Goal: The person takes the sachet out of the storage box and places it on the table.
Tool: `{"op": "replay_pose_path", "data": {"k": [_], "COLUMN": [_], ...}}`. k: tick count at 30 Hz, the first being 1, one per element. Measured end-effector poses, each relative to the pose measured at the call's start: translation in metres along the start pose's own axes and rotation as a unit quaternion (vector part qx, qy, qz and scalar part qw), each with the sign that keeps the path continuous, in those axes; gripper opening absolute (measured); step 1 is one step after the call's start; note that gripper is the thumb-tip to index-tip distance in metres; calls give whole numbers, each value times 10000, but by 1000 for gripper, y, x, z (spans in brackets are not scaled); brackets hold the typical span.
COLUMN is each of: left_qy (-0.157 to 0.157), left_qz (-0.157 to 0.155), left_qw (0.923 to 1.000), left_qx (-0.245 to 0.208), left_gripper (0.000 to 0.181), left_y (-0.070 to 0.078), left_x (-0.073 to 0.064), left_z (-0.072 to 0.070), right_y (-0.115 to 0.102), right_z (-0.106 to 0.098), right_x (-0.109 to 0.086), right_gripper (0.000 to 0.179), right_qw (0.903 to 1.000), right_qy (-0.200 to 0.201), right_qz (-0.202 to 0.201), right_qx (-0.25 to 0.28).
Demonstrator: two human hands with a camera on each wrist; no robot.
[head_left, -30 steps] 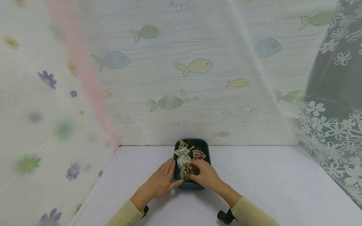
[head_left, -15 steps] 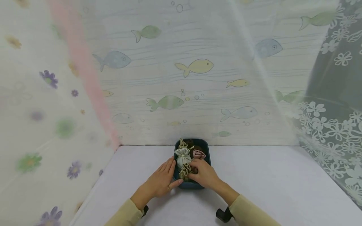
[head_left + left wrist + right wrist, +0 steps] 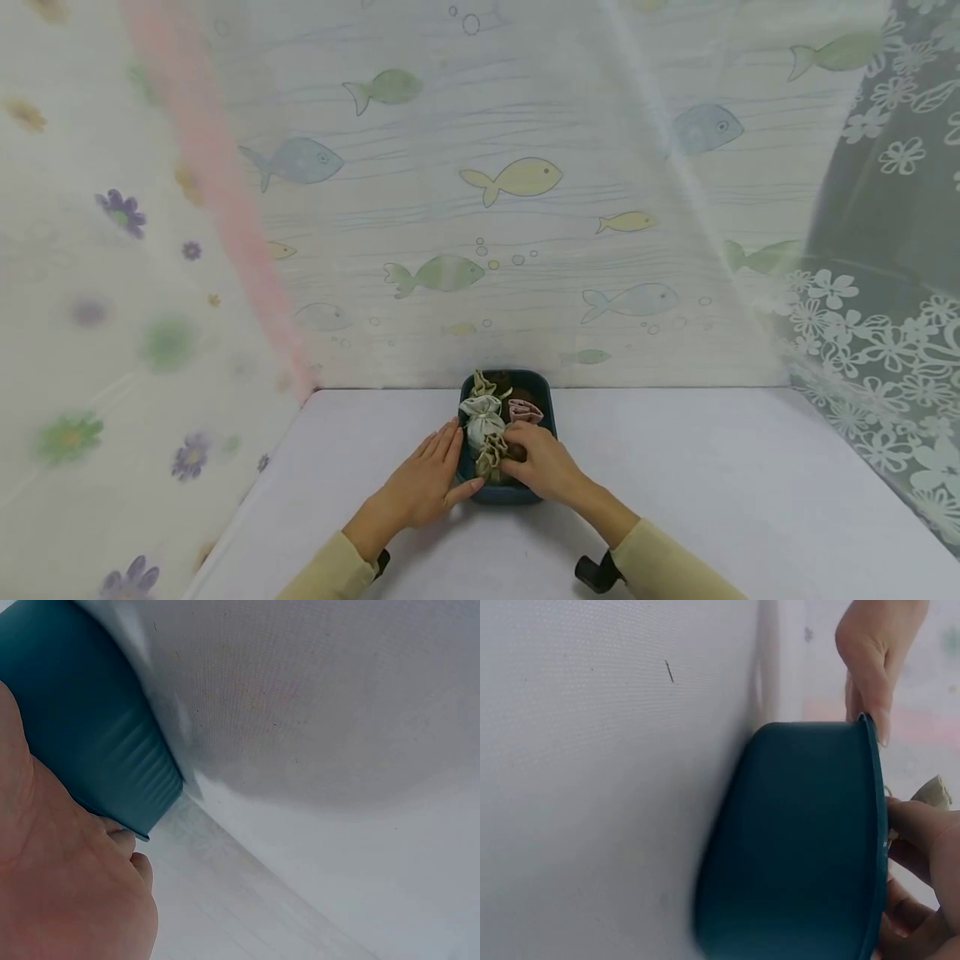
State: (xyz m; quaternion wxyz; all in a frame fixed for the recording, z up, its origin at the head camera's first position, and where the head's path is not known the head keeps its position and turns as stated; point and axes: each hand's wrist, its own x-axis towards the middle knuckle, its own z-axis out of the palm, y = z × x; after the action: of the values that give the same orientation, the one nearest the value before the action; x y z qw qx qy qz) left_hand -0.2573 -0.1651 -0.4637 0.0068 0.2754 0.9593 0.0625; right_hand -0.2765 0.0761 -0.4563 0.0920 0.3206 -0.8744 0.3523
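A dark teal plastic bin (image 3: 504,495) holds several small cloth pouches. Among them, a pale green pouch (image 3: 483,421) tied at its neck lies at the left and a folded pink one (image 3: 526,411) at the right. My left hand (image 3: 422,483) lies along the bin's left side, fingers straight, thumb over the front corner. Inside the front part, my right hand (image 3: 546,462) has thumb and fingers curled at the ruffled neck of an olive-green pouch (image 3: 491,457). The right wrist view (image 3: 922,862) shows those fingers over the rim, their tips partly hidden.
A white-covered table (image 3: 675,467) carries the bin near its back edge. Behind hangs a sheet printed with fish (image 3: 480,208), and a flower-patterned sheet (image 3: 112,333) stands at the left. Dark wrist devices (image 3: 597,573) sit under the sleeves.
The right fingers shift very slightly at the olive-green pouch. The left hand and the bin keep their places, apart from a small sway of the head view.
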Motion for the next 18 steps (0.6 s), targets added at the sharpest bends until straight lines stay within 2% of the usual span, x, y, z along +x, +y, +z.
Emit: {"op": "replay_pose_path", "data": {"k": [6, 12, 18], "left_qy": [86, 42, 52], "left_qz": [61, 67, 90], "left_qw": [9999, 9998, 9999], "left_qx": [85, 201, -26], "left_gripper": [95, 96, 95], "left_y": [-3, -5, -1], "left_x": [1, 1, -1], "left_z": [6, 7, 0], "right_y": [-4, -5, -6], "right_z": [-7, -14, -22], "right_x": [-3, -2, -2], "right_gripper": [10, 8, 14], "right_qw": [9996, 9996, 9983], "right_qy": [115, 150, 202], "right_qz": [260, 54, -50], "right_qx": [83, 240, 545]}}
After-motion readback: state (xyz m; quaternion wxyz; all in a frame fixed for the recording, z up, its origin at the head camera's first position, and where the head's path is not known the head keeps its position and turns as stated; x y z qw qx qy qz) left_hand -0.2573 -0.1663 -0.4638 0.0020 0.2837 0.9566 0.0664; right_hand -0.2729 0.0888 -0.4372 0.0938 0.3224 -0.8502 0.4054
